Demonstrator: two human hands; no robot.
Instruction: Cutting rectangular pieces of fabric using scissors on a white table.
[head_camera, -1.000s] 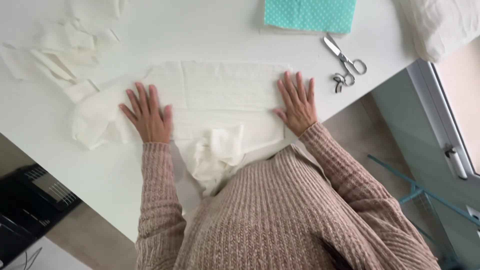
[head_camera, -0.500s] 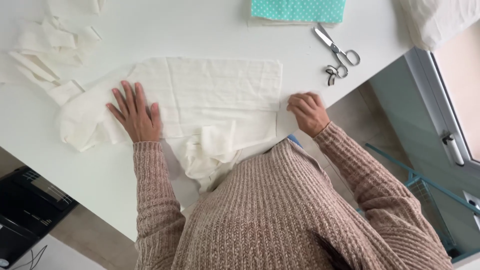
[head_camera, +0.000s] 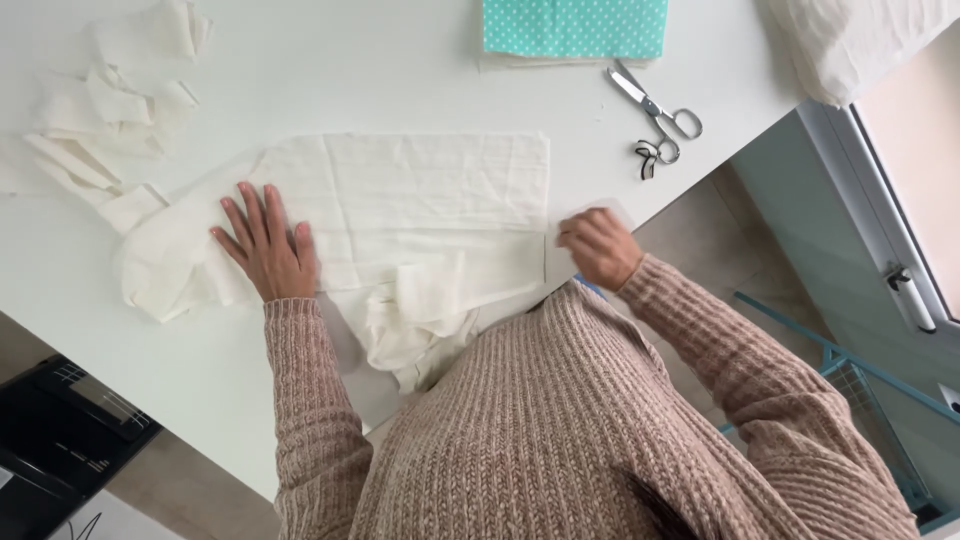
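A cream fabric piece (head_camera: 420, 210) lies spread on the white table (head_camera: 330, 70), its lower part bunched near my chest. My left hand (head_camera: 265, 245) presses flat on the fabric's left side, fingers spread. At the table's right edge, my right hand (head_camera: 598, 245) pinches a thin translucent sheet (head_camera: 590, 215) that sticks out from under the fabric's right side.
Steel scissors (head_camera: 655, 115) lie right of the fabric, below a folded teal polka-dot cloth (head_camera: 575, 25). Cream fabric scraps (head_camera: 110, 110) pile at the far left. White cloth (head_camera: 850, 40) sits top right. A black device (head_camera: 60, 430) stands below the table, left.
My right hand left the fabric's right side, curled, and moved to the table's edge, where it now pinches the thin sheet. The left hand stayed pressed on the fabric.
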